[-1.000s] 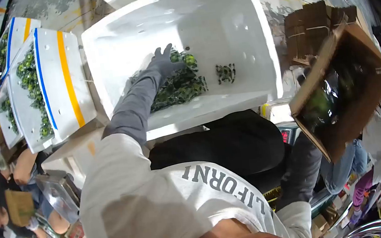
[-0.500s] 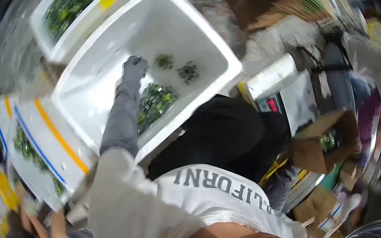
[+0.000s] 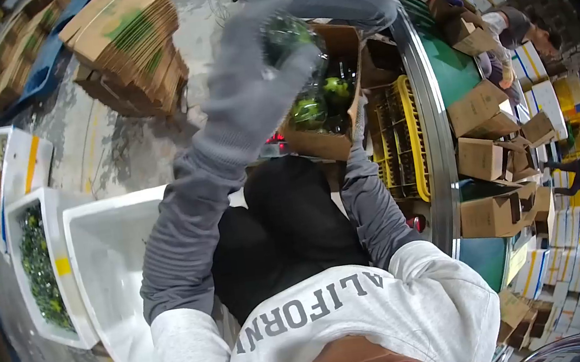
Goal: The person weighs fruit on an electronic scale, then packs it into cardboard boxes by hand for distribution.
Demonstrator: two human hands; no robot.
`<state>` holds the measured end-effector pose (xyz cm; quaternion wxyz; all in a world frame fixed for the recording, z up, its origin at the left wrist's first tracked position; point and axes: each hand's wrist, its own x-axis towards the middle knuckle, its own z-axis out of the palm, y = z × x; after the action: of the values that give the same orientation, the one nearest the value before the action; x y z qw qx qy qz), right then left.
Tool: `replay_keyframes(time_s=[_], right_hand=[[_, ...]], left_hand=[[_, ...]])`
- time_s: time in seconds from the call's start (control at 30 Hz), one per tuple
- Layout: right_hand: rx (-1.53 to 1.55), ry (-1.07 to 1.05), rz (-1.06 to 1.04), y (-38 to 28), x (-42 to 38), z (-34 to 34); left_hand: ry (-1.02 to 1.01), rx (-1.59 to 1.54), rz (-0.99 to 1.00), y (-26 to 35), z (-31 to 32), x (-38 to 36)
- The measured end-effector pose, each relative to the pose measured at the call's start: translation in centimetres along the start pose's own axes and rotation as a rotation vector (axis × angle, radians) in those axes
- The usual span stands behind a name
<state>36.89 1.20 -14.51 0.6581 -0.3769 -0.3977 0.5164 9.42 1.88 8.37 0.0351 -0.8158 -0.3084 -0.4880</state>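
Note:
My left hand (image 3: 242,60), in a grey glove and blurred by motion, is raised over an open cardboard carton (image 3: 326,149). Its fingers and thumb are closed round a clear plastic bag of leafy greens (image 3: 287,36). More clear bags with green vegetables (image 3: 309,110) lie inside the carton. Against the carton's right side rests my right hand (image 3: 361,120), also grey-gloved, seemingly gripping the edge; its fingers are partly hidden. A red lit display (image 3: 274,139) shows just left of the carton.
At left are a white foam box (image 3: 80,243) and a second foam box of bagged greens (image 3: 44,269). Flattened cartons (image 3: 125,49) are stacked ahead. On the right stand a yellow crate (image 3: 415,140), a metal-edged green conveyor (image 3: 432,98) and open cartons (image 3: 479,158). Other people are nearby.
My view has turned right, from the foam box to the carton. My left hand has left the foam box and now holds a bag above the carton. My right hand has come into view.

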Motion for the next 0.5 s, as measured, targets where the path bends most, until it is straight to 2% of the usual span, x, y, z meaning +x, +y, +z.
replay_keyframes(time_s=[0.03,0.13,0.2,0.23,0.27,0.33,0.37,0.4,0.5], right_hand=[[-0.001,0.006,-0.038,0.3,0.1,-0.9],[0.138,0.070,-0.114,0.9,-0.6,-3.8],[0.201,0.153,-0.043,0.9,-0.7,-5.1],[0.449,0.171,0.038,-0.8,-1.6,-4.0],[0.697,0.180,0.122,-1.6,-2.2,-3.3],[0.563,0.311,0.130,-0.2,-2.2,-3.0],[0.491,0.370,0.141,-0.3,-2.1,-2.0],[0.628,0.143,0.168,-1.0,-2.5,-1.4],[0.603,-0.176,0.347,-1.3,-1.9,-1.0]], left_hand=[[-0.148,-0.335,-0.208,1.1,1.9,0.9],[-0.216,-0.244,-0.345,1.2,5.6,-1.8],[-0.203,-0.821,-0.711,1.0,6.9,-4.0],[-0.190,-1.102,-0.905,1.1,7.3,-4.7],[-0.249,-1.141,-0.975,1.5,7.7,-4.8],[-0.356,-1.208,-1.135,2.2,8.4,-5.1],[-0.336,-1.100,-1.050,2.1,9.1,-5.1],[-0.315,-0.991,-0.961,1.7,9.9,-5.0],[-0.356,-0.574,-0.668,-0.9,11.3,-2.7]])
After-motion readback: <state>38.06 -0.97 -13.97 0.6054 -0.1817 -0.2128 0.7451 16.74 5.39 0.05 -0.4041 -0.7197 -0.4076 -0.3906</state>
